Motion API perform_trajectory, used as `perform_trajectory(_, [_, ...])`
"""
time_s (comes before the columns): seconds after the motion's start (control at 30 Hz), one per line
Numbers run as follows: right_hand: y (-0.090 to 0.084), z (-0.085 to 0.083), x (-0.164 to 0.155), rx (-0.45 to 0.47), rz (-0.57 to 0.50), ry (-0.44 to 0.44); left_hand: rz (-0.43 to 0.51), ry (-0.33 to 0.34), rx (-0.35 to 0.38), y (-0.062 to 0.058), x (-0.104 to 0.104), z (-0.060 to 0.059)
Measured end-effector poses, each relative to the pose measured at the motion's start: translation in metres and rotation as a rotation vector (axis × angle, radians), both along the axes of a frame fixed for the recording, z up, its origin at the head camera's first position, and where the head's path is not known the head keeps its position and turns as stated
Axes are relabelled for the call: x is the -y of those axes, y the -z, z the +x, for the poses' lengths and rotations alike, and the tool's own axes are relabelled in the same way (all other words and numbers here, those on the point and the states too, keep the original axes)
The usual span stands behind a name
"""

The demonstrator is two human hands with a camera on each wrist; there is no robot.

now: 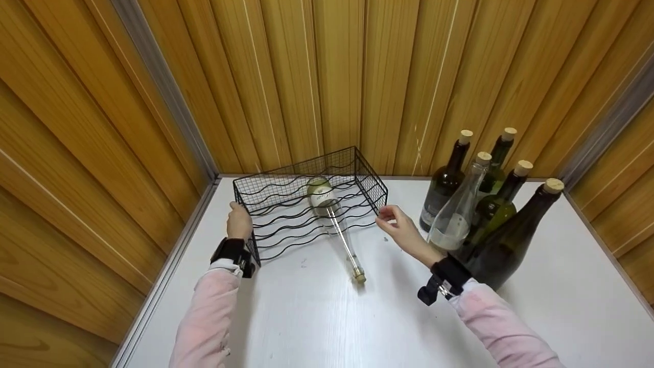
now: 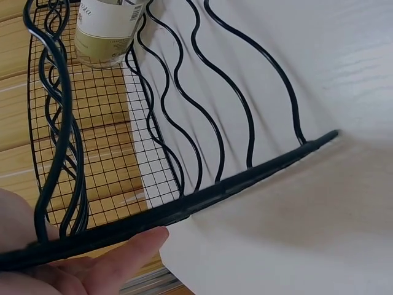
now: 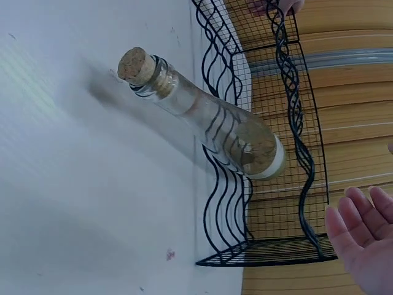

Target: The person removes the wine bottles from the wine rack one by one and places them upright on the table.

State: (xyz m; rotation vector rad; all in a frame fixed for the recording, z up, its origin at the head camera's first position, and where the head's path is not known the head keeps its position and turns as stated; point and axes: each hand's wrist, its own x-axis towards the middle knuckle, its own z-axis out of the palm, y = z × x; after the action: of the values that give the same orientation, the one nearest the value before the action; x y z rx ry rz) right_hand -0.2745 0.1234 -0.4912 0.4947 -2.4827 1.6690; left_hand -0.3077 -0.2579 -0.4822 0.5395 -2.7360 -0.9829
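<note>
A black wire wine rack [image 1: 294, 230] with wavy bars and mesh sides rests on the white table. One clear bottle [image 1: 342, 235] with a white label and a cork lies across its bars, its neck reaching out past the front toward the person. The left hand [image 1: 239, 222] grips the rack's left side; in the left wrist view, a finger [image 2: 129, 255] lies along the frame's edge. Beside the rack's right front corner is the right hand [image 1: 401, 230], its fingers [image 3: 362, 215] loosely extended and holding nothing. Whether they touch the wire is unclear.
Several corked bottles stand close together to the right, including a clear one [image 1: 454, 214] and a dark one [image 1: 511, 245] beside the right forearm. Wood-panelled walls [image 1: 337, 76] enclose the table [image 1: 317, 322] at the back and sides.
</note>
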Motion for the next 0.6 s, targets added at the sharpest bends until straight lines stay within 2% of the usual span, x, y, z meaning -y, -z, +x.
perform_trajectory(0.07, [0.009, -0.002, 0.002, 0.063, -0.011, 0.001, 0.002, -0.008, -0.005, 0.001, 0.000, 0.000])
perform_trajectory(0.17, [0.014, 0.000, 0.011, 0.210, -0.036, 0.001, 0.006, -0.025, -0.007, 0.000, -0.001, -0.001])
perform_trajectory(0.2, [0.052, -0.022, 0.008, 0.239, -0.063, -0.023, 0.007, -0.028, -0.005, -0.001, -0.001, -0.001])
perform_trajectory(0.3, [0.063, -0.022, 0.018, 0.381, -0.098, -0.024, 0.002, -0.041, -0.002, 0.000, -0.002, -0.001])
perform_trajectory(0.37, [0.078, -0.027, 0.023, 0.432, -0.104, -0.012, -0.005, -0.045, -0.006, 0.001, -0.002, -0.001])
perform_trajectory(0.4, [0.082, -0.028, 0.026, 0.442, -0.101, -0.012, -0.012, -0.046, -0.013, 0.002, -0.002, -0.001])
perform_trajectory(0.43, [0.053, -0.009, 0.035, 0.478, -0.076, 0.020, -0.015, -0.049, -0.018, 0.002, -0.002, 0.000])
perform_trajectory(0.47, [0.059, -0.012, 0.038, 0.477, -0.078, 0.013, -0.019, -0.050, -0.023, 0.003, -0.003, -0.001])
perform_trajectory(0.5, [0.078, -0.021, 0.038, 0.459, -0.099, -0.009, -0.022, -0.052, -0.029, 0.003, -0.003, 0.000])
perform_trajectory(0.6, [0.133, -0.053, 0.042, 0.490, -0.112, -0.020, -0.028, -0.054, -0.038, 0.001, -0.004, 0.000])
